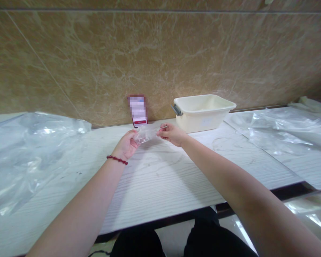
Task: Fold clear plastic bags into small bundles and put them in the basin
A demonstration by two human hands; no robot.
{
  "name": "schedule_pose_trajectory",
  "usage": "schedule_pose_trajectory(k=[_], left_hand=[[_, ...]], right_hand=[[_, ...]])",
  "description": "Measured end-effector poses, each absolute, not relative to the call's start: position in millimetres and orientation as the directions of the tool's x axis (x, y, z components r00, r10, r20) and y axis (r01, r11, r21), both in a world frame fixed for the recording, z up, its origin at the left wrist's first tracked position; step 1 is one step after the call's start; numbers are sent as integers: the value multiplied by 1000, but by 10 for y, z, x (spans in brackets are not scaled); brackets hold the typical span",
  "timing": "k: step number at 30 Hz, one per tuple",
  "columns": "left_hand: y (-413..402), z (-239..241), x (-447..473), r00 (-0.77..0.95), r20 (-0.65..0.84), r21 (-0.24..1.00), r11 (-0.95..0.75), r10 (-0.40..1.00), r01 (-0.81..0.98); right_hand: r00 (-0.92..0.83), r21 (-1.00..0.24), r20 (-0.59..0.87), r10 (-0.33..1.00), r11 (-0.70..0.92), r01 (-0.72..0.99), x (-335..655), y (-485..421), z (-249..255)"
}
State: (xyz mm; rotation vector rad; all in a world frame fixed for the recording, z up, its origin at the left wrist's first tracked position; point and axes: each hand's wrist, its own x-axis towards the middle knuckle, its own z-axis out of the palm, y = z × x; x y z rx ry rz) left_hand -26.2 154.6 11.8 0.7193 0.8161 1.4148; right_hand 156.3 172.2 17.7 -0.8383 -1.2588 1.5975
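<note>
Between the two hands, just above the tabletop [155, 185], is a small clear plastic bag [147, 134]; its contents, if any, are too blurred to tell. Its long axis runs sideways from hand to hand, roughly along the wall [160, 53], with the right end a little higher in view. Neither hand is nearer, since each has an end. The left hand [127, 144] grips the left end, thumb on top and fingers curled beneath. The right hand [172, 134] pinches the other end at its fingertips, the fingers bent and nearly closed. Just beyond the bag, a phone [138, 112] leans upright against the wall. To the right, a cream plastic storage bin [196, 123] with a grey latch [177, 110] stands just beyond the right hand, which is the nearer one to it. Farther out, clear plastic sheeting [40, 146] spreads at the left, and more crumpled film [280, 130] lies far right.
</note>
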Motion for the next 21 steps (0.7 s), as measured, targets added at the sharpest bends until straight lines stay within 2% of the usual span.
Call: schedule_pose_trajectory(k=[5,14,17,21], left_hand=[[1512,136,-255,32,-76,843,82,997,-532],[1486,152,-260,81,-79,847,110,994,-521],[1486,143,-262,94,-62,856,101,994,-506],[1497,121,-264,105,-52,863,98,993,-496]], right_hand=[[-236,-978,-59,970,-103,-179,1577,1769,152],[-398,-950,-205,894,-280,-140,1650,1776,91],[-388,-951,-183,903,-263,-162,1657,1806,67],[-286,-972,-85,954,-143,-189,1642,1827,75]])
